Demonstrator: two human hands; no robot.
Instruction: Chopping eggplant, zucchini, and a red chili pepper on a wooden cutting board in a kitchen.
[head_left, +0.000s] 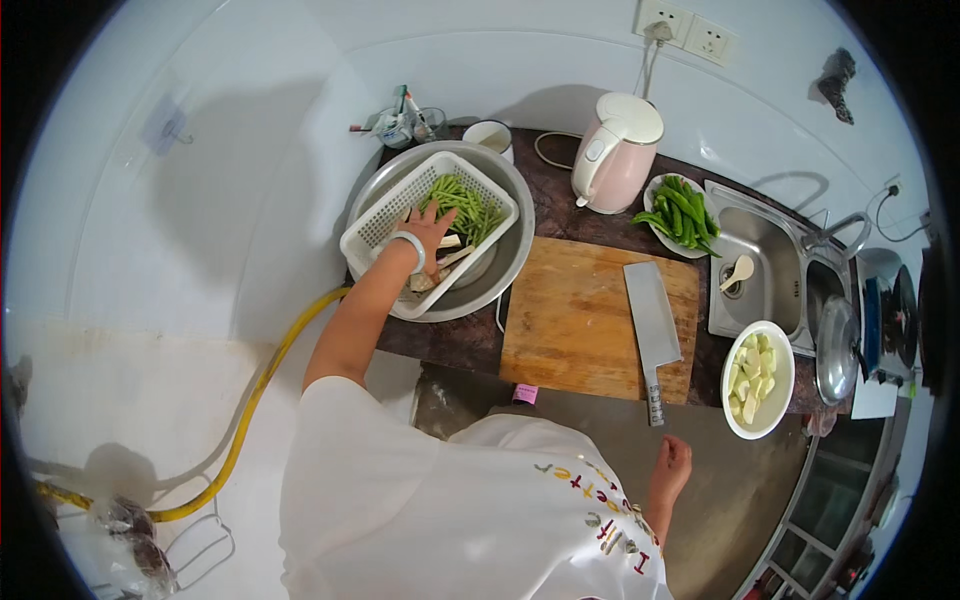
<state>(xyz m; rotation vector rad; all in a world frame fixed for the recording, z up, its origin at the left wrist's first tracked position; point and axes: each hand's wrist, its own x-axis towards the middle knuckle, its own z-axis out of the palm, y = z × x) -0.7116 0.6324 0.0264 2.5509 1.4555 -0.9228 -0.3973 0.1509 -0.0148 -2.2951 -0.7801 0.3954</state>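
My left hand (429, 229), with a pale bangle on its wrist, reaches into a white plastic basket (354, 241). Its fingers are spread over green beans (469, 210); pale and brown pieces (424, 282), whose kind I cannot make out, lie beside the palm. The basket rests tilted in a large metal basin (522, 202). Below the counter's front edge, my right hand (673, 459) hangs with curled fingers and nothing visible in it. Nearest to it is the handle of a cleaver (651, 311), which lies on a wooden cutting board (570, 315) and overhangs its front edge.
Green peppers (681, 212) fill a plate beside a pink electric kettle (616, 161). A double sink (772, 232) holds a pale spoon (739, 273). In front stands a white bowl (786, 382) of cut pale-green pieces (751, 375). A yellow hose (259, 397) runs along the left wall.
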